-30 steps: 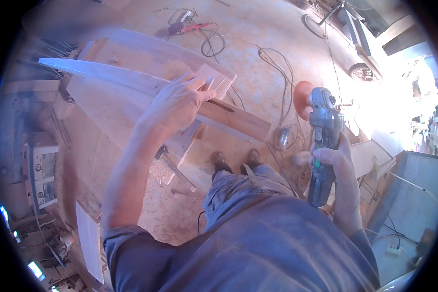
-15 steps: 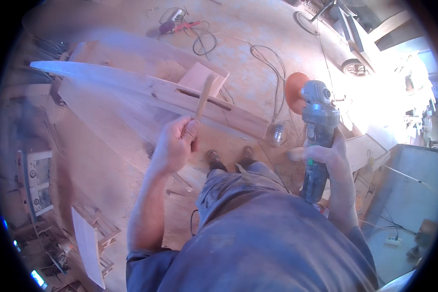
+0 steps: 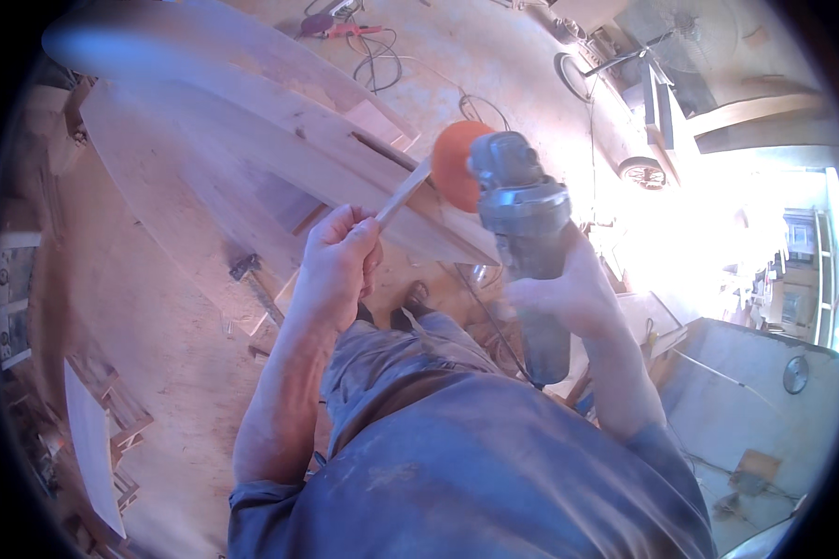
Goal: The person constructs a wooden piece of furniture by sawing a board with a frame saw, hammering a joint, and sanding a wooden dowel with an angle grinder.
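My left hand (image 3: 340, 256) is closed around the lower end of a thin wooden stick (image 3: 405, 194), which points up and to the right. Gripped upright in my right hand (image 3: 569, 289) is a grey angle grinder (image 3: 524, 207), slightly blurred. An orange round disc (image 3: 460, 166) is fitted to the grinder's head and faces left. The stick's far tip is at the disc's left edge; whether the two touch I cannot tell. Behind both hands lies a long wooden board (image 3: 280, 140) with a narrow slot cut in it.
A red-handled power tool (image 3: 340, 30) with a coiled cord lies on the dusty floor at the far side. A spoked wheel (image 3: 642, 173) stands at the right, near strong glare. A pale panel (image 3: 750, 401) with a round metal disc (image 3: 795, 374) is at the lower right.
The grinder has moved left toward the stick, bringing its disc next to the tip. The stick now leans further right. My whole view has shifted to the right.
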Motion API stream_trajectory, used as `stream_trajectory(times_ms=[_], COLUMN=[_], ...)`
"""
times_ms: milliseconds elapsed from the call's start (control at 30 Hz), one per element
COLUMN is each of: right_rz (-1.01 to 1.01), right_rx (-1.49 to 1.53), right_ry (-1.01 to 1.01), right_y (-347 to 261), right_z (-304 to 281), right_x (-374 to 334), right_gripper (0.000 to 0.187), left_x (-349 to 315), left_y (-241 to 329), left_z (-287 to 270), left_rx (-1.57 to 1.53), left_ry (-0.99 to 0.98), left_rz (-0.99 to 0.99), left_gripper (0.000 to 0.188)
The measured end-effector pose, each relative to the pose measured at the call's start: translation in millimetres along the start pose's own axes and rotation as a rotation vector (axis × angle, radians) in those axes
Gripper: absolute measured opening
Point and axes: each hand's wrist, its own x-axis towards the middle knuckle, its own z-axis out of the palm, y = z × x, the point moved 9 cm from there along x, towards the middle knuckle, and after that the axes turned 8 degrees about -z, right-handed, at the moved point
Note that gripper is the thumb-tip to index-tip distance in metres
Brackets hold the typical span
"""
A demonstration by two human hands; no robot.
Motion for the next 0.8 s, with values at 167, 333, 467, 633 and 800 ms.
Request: stream_trajectory(times_ms=[167, 333, 467, 633, 800], right_rz=[-0.047, 0.059, 0.054, 0.126, 0.066], right_rx=[0.072, -0.094, -0.121, -0.086, -0.020], right_ry=[-0.090, -0.070, -0.071, -0.153, -0.080], right_y=[-18.4, -17.0, -20.0, -20.3, -16.1], right_z=[34.6, 17.0, 16.5, 31.3, 5.2], right_x=[6.1, 14.2, 11.7, -13.3, -6.5], right_gripper=[0.081, 0.078, 0.075, 0.079, 0.083], left_x=[2.7, 6.7, 7.7, 6.8, 6.2], left_y=[-0.9, -3.4, -1.9, 8.8, 11.8], left_z=[-0.9, -2.0, 2.6, -8.0, -6.1], left_rx=[0.024, 0.101, 0.116, 0.111, 0.107], left_ry=[-0.019, -0.010, -0.007, 0.032, 0.009], left_rz=[0.062, 0.165, 0.197, 0.221, 0.221], left_gripper=[0.010, 0.013, 0.015, 0.014, 0.014])
